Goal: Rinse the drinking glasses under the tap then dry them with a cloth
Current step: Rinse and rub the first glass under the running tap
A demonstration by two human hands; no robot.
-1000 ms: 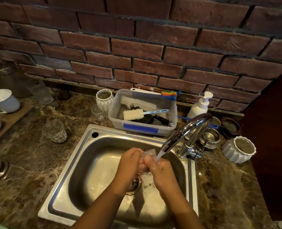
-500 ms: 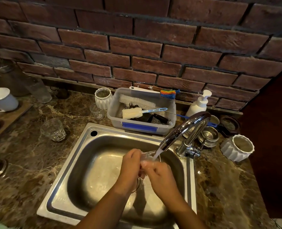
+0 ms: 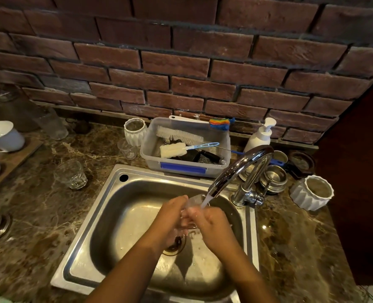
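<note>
A clear drinking glass (image 3: 192,203) is held over the steel sink (image 3: 137,193), under water running from the chrome tap (image 3: 235,169). My left hand (image 3: 172,215) grips its left side and my right hand (image 3: 211,224) grips its right side; most of the glass is hidden between them. A second drinking glass (image 3: 70,173) stands on the marble counter left of the sink. A smaller clear glass (image 3: 127,148) stands behind the sink's left corner. No cloth shows.
A grey plastic tub (image 3: 152,154) with brushes sits behind the sink. A soap pump (image 3: 261,134), steel bowls (image 3: 274,178) and a white ribbed pot (image 3: 312,192) crowd the right. Another ribbed pot (image 3: 135,130) and white teapots (image 3: 3,136) lie left.
The hands stay under the tap, shifting slightly around the glass; the rim now tilts up into the stream. The view has moved a little.
</note>
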